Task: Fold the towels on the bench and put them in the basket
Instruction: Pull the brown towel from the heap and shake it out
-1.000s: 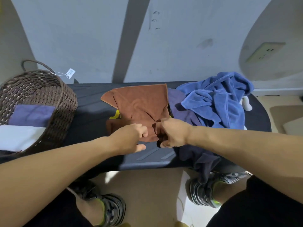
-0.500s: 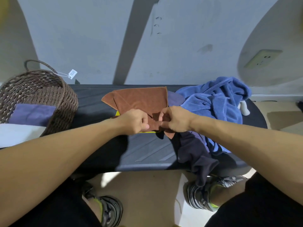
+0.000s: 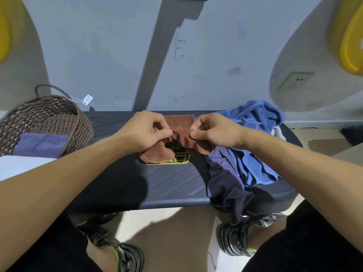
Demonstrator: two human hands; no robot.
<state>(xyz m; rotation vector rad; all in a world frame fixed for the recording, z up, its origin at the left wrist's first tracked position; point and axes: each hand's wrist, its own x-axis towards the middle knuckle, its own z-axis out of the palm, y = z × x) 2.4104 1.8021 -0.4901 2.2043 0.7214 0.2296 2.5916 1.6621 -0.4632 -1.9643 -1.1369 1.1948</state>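
I see my left grip [image 3: 145,132] and right grip [image 3: 212,132] each pinching the brown towel [image 3: 181,130] above the desk [image 3: 121,183], the basket [image 3: 49,114] well left.

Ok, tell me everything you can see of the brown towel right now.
The brown towel is a small rust-brown cloth that looks soft, like microfibre, with a stitched hem. It is bunched and partly folded, held up over the middle of the dark bench. The left hand pinches one side and the right hand pinches the other. Its lower corners droop toward the bench's yellow logo.
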